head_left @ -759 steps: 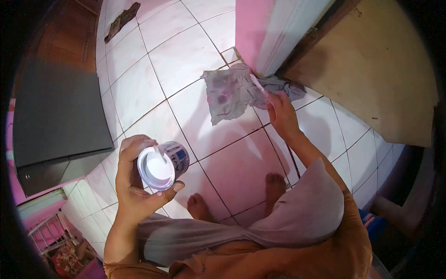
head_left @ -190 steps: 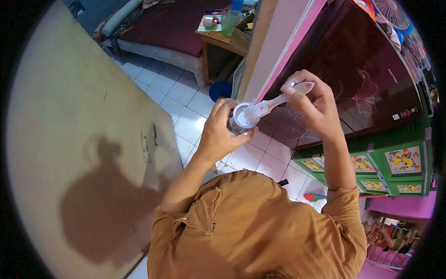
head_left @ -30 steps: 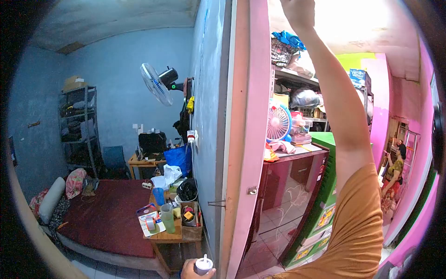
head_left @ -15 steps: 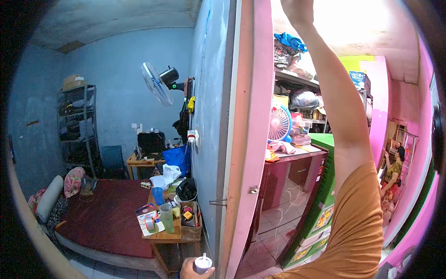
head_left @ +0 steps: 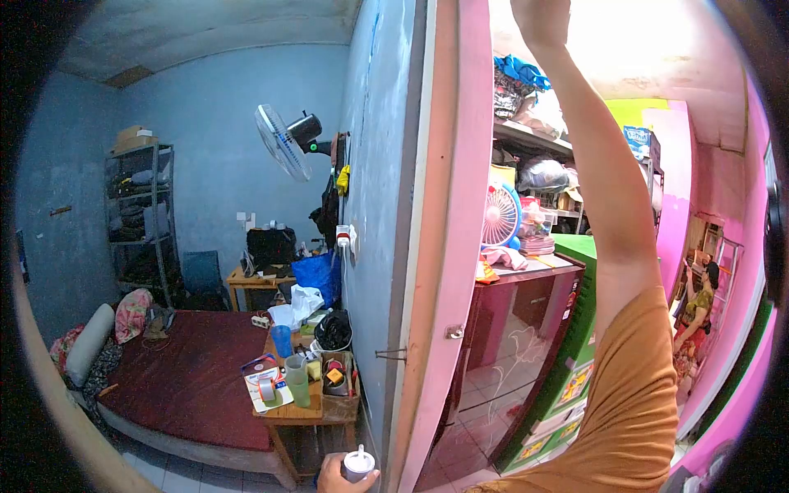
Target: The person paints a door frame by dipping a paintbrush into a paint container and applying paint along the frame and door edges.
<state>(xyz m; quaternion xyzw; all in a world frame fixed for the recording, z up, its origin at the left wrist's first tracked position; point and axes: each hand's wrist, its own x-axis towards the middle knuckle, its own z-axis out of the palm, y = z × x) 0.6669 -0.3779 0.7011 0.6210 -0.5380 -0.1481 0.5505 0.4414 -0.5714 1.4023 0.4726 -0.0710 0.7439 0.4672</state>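
A home: bed (head_left: 189, 382), refrigerator (head_left: 505, 361)

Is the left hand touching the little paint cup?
Touching. The head view shows the left hand curled around the cup, its skin right against the cup's sides.

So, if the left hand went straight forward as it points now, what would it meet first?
The left hand, with its cup, would probably meet the wooden table first; depth is unclear.

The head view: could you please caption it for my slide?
Left hand holding a cup low, right arm raised beside the doorframe.
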